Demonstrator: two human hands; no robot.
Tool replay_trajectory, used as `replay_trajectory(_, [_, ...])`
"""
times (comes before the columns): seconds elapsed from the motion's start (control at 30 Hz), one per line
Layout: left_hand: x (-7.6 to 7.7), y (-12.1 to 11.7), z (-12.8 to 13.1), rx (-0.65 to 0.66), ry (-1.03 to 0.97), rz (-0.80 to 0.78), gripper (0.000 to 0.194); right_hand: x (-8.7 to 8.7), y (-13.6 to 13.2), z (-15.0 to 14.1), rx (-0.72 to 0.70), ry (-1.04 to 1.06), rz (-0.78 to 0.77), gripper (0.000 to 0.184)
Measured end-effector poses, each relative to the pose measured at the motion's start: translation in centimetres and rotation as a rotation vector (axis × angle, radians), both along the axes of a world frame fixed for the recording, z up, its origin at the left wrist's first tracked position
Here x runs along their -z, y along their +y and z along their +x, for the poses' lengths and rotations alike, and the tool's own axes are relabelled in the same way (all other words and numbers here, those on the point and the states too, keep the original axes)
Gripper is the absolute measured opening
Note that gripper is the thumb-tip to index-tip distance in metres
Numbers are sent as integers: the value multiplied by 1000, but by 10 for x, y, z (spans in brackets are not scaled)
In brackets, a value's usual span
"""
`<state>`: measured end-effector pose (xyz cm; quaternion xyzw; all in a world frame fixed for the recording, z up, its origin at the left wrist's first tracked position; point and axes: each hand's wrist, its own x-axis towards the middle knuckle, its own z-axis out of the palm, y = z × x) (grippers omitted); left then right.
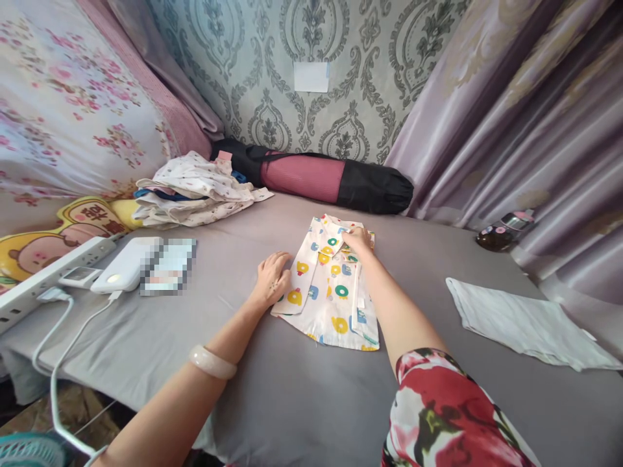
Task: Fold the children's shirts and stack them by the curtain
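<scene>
A small white child's shirt (pixel 335 298) printed with coloured rings lies partly folded on the grey bed sheet (pixel 272 389). My left hand (pixel 272 279) rests on the shirt's left edge, fingers curled down onto the cloth. My right hand (pixel 357 241) is at the shirt's collar end, fingers pinched on the fabric there. A pale bangle sits on my left wrist, and a red flowered sleeve covers my right upper arm.
A pile of small clothes (pixel 192 191) lies at the back left. A black and pink rolled bag (pixel 331 178) runs along the wall. A folded white cloth (pixel 520 324) lies right. A power strip (pixel 43 275), power bank (pixel 127 264) and cable sit left. A bottle (pixel 503 230) lies by the curtain.
</scene>
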<state>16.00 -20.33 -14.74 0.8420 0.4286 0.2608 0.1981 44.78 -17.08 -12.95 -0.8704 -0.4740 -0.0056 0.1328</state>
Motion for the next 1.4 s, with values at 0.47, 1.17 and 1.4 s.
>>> replay_trajectory(0.47, [-2, -2, 1, -12, 3, -13, 44, -19, 0, -76, -263, 56, 110, 28])
replay_trajectory(1.17, [-3, -4, 2, 37, 44, 8, 44, -7, 35, -82, -376, 18, -98, 58])
replay_trajectory(1.4, [-3, -5, 2, 58, 68, 19, 46, 11, 49, -85, -352, 68, -138, 67])
